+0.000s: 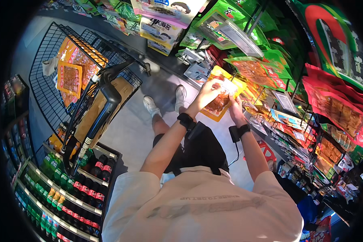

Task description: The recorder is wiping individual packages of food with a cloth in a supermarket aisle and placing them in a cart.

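Note:
A yellow-edged snack packet (217, 104) with reddish-brown food showing through its front is held before me, beside the hanging racks. My left hand (211, 90) lies on its upper left part, fingers bent near a white panel. With thumb and fingers, my right hand (236, 106) grips the packet's right edge. Both wrists wear black straps with small devices. Similar yellow packets (254, 93) hang just to the right. To the left, a black wire shopping cart (45, 99) holds large orange snack packs (87, 65), a smaller orange packet (69, 79) and a cardboard box (101, 110).
Green packets (257, 71) and red packets (338, 106) hang from metal hooks on the right. Price tag holders (240, 37) jut out above my hands. Shelves of bottled drinks (84, 189) stand at the lower left. A person in blue (308, 211) is at the lower right.

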